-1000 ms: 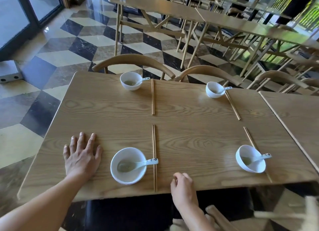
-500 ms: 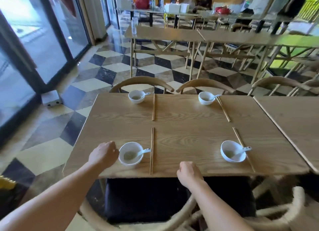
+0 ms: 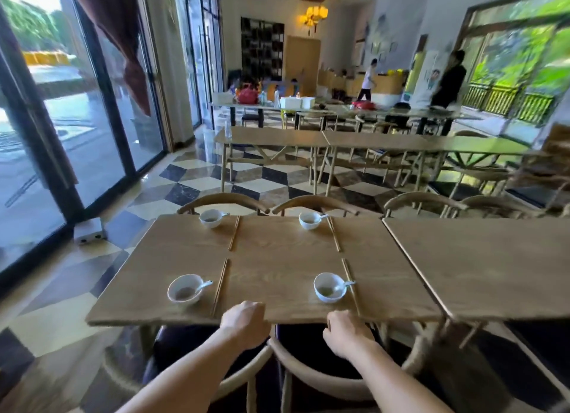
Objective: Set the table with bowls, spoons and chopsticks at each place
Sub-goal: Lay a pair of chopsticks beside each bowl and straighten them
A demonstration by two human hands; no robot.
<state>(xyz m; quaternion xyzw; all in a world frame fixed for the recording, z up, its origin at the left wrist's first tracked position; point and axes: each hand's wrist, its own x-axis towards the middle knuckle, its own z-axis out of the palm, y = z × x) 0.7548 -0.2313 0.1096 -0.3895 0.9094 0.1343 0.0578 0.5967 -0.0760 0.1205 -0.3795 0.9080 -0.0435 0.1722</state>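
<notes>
A wooden table (image 3: 277,270) carries four white bowls, each with a white spoon in it: near left (image 3: 184,290), near right (image 3: 328,287), far left (image 3: 210,218) and far right (image 3: 310,220). A pair of chopsticks lies to the right of each bowl, for instance near left (image 3: 220,286) and near right (image 3: 350,284). My left hand (image 3: 245,321) sits at the table's near edge with curled fingers and nothing visible in it. My right hand (image 3: 345,334) is just below that edge, also curled and empty.
Two wooden chairs (image 3: 223,201) stand at the far side, and chair backs (image 3: 308,372) are under my arms. A second table (image 3: 493,258) adjoins on the right. Behind are more tables, chairs and two people. Glass doors line the left.
The view has risen and pulled back from the table. My left hand left the spot beside the near left bowl and moved right to the table's edge. My right hand stays at the edge.
</notes>
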